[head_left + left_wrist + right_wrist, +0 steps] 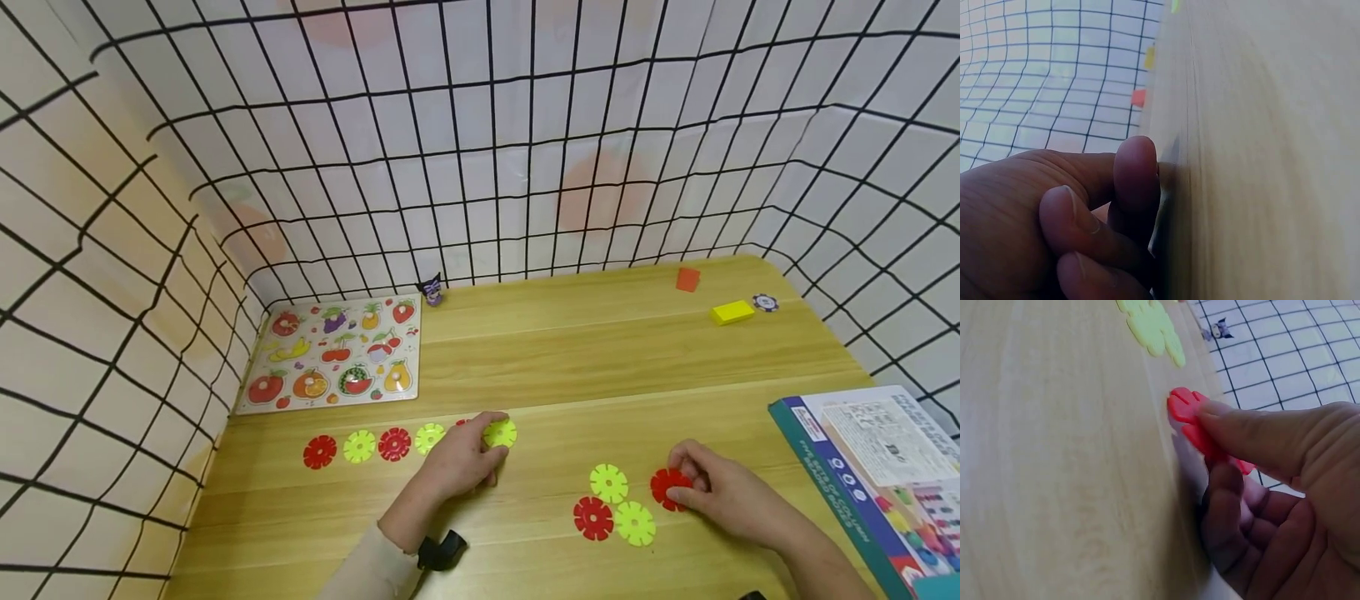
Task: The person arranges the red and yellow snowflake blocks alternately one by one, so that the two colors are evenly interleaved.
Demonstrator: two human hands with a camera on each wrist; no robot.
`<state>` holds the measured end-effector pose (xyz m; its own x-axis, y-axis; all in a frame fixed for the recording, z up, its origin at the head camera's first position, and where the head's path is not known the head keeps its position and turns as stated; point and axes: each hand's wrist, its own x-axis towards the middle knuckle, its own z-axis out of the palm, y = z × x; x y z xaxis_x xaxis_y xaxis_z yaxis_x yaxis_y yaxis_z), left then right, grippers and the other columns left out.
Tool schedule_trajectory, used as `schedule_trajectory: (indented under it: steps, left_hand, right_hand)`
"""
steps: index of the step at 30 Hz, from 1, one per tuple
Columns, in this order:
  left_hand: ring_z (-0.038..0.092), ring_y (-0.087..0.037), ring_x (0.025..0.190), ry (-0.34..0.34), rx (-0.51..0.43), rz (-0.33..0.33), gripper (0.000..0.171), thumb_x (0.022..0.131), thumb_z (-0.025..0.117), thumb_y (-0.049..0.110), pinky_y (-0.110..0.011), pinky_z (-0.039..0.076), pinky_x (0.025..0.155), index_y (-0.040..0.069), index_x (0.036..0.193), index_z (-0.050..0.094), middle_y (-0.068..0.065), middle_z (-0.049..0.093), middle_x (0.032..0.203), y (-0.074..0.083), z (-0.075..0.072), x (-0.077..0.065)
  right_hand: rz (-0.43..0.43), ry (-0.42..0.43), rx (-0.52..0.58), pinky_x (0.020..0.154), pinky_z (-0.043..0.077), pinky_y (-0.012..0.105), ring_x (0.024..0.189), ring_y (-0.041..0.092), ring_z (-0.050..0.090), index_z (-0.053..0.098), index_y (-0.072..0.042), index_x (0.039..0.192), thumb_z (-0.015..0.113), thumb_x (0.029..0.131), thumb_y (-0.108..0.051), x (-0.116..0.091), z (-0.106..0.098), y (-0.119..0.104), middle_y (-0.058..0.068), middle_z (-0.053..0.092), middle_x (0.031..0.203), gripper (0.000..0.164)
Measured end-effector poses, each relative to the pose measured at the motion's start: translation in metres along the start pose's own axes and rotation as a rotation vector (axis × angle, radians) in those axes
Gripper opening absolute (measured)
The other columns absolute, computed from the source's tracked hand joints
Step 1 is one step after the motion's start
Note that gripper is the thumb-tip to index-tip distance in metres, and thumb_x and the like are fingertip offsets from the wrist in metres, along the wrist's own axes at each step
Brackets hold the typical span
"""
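Note:
My right hand [723, 492] pinches a red interlocking disc [1186, 407] between thumb and fingers, tilted close over the table. Just left of it lie two yellow discs [609, 483] and a red disc [593, 518], grouped together. At the right end of a row of discs, my left hand [459, 458] has thumb and index finger at opposite edges of a yellow disc [501, 432]. That row alternates red and yellow, beginning with a red disc [319, 452] at the left. Part of another red disc [462, 422] shows behind the left hand.
A fruit puzzle board [333, 354] lies at the back left, with a small purple figure [431, 290] beside it. At the back right are an orange piece [687, 279], a yellow block [732, 312] and a round chip [766, 302]. A box [813, 467] stands right; black mesh [510, 167] encloses the table.

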<state>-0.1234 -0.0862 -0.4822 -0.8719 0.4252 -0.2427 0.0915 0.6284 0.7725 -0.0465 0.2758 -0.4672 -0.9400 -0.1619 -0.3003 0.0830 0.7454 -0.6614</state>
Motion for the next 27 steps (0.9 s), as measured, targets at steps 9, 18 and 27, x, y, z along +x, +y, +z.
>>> schedule_trajectory:
  steps: [9,18,27]
  left_hand:
    - [0.046,-0.015,0.033,-0.003,0.003,-0.011,0.048,0.089,0.061,0.027,-0.032,0.04,0.034,0.025,0.134,0.043,0.001,0.058,0.051,0.0,-0.001,0.0]
    - [0.046,-0.014,0.032,0.006,0.006,-0.007,0.048,0.09,0.061,0.028,-0.03,0.04,0.033,0.025,0.134,0.043,0.002,0.058,0.05,0.0,-0.001,0.0]
    - [0.047,-0.015,0.033,-0.001,-0.026,-0.021,0.047,0.09,0.061,0.026,-0.03,0.04,0.033,0.025,0.134,0.044,0.0,0.058,0.051,0.001,-0.002,0.0]
  right_hand:
    - [-0.011,0.077,0.215,0.056,0.05,0.029,0.062,0.019,0.059,0.049,-0.015,0.112,0.065,0.086,-0.032,0.009,0.011,-0.006,0.007,0.056,0.084,0.035]
    - [-0.137,-0.018,0.316,0.056,0.051,0.033,0.062,0.024,0.059,0.05,-0.015,0.11,0.062,0.089,-0.028,0.046,0.028,-0.055,0.011,0.052,0.084,0.027]
    - [-0.203,-0.106,0.206,0.052,0.051,0.033,0.058,0.021,0.061,0.053,-0.016,0.105,0.065,0.088,-0.02,0.094,0.048,-0.095,0.008,0.054,0.073,0.021]
